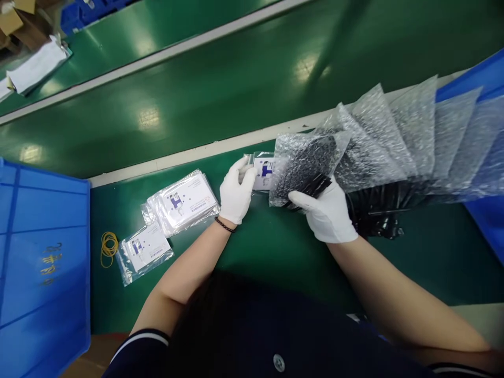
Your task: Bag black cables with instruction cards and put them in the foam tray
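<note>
My left hand [237, 191], in a white glove, pinches the edge of a clear plastic bag [263, 173] with a white and blue printed booklet inside. The bag's right end is overlapped by a bubble-wrap bag [293, 163] with something dark inside. My right hand [328, 210], also gloved, closes around the near end of that bubble-wrap bag, where black cables [315, 185] stick out. To the left of my left hand lies a stack of bagged booklets [185, 202]. One more bagged booklet [147, 247] lies nearer to me, touching the stack.
More bubble-wrap bags [413, 126] fan out on the right, with black cables [378, 210] below them. Blue bins stand at the left [43, 252] and right [488, 220]. Yellow rubber bands [109, 248] lie by the left bin. A raised green ledge [220, 100] runs behind the bench.
</note>
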The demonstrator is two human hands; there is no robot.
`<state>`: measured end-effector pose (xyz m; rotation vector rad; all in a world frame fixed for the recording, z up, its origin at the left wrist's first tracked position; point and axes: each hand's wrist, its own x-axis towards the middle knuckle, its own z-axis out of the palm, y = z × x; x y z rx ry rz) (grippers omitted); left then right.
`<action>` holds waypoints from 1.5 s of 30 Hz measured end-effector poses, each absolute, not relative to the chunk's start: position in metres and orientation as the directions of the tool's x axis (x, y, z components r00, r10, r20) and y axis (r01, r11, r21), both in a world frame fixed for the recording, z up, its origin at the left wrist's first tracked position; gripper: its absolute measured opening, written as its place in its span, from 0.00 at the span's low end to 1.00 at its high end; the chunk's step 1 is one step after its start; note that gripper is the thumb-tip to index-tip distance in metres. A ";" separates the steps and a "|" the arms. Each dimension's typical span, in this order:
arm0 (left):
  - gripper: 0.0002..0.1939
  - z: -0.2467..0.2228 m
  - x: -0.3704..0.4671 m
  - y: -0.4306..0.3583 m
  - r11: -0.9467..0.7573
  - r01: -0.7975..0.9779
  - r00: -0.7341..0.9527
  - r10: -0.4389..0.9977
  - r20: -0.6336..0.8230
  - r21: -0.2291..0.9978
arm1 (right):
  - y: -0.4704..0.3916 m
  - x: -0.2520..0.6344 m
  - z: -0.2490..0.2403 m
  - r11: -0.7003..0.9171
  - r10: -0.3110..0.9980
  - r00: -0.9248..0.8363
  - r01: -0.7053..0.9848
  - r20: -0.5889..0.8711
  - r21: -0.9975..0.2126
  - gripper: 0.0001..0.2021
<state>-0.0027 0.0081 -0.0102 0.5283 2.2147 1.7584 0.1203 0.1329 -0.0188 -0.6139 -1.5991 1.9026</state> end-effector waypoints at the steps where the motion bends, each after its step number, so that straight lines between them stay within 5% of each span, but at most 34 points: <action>1: 0.19 -0.010 -0.002 0.008 0.206 0.096 -0.906 0.423 -0.001 0.974 | 0.133 0.121 -0.019 -0.128 0.680 -0.733 -0.129 0.008 -0.983 0.32; 4: 0.24 -0.009 0.000 0.007 0.230 0.153 -0.932 0.356 0.063 0.961 | 0.134 0.121 -0.020 -0.173 0.675 -0.737 -0.121 -0.028 -0.978 0.33; 7: 0.24 -0.010 0.004 0.003 0.327 0.425 -0.902 0.230 0.365 0.844 | 0.133 0.121 -0.019 -0.205 0.686 -0.726 -0.130 -0.048 -0.970 0.33; 11: 0.10 -0.010 0.011 0.003 0.285 0.737 -0.664 0.468 0.582 0.613 | 0.132 0.119 -0.014 -0.219 0.703 -0.710 -0.152 -0.048 -0.964 0.33; 15: 0.13 -0.011 0.012 0.008 0.350 0.688 -0.710 0.508 0.488 0.636 | 0.133 0.117 -0.006 -0.257 0.710 -0.700 -0.153 -0.079 -0.954 0.36; 22: 0.16 -0.018 0.009 0.008 0.336 0.381 -0.833 0.529 0.163 0.861 | 0.133 0.119 -0.010 -0.297 0.684 -0.723 -0.156 -0.096 -0.942 0.39; 45: 0.18 -0.015 0.002 0.009 0.329 0.261 -0.873 0.481 0.077 0.908 | 0.136 0.121 -0.012 -0.290 0.622 -0.779 -0.135 -0.080 -0.947 0.36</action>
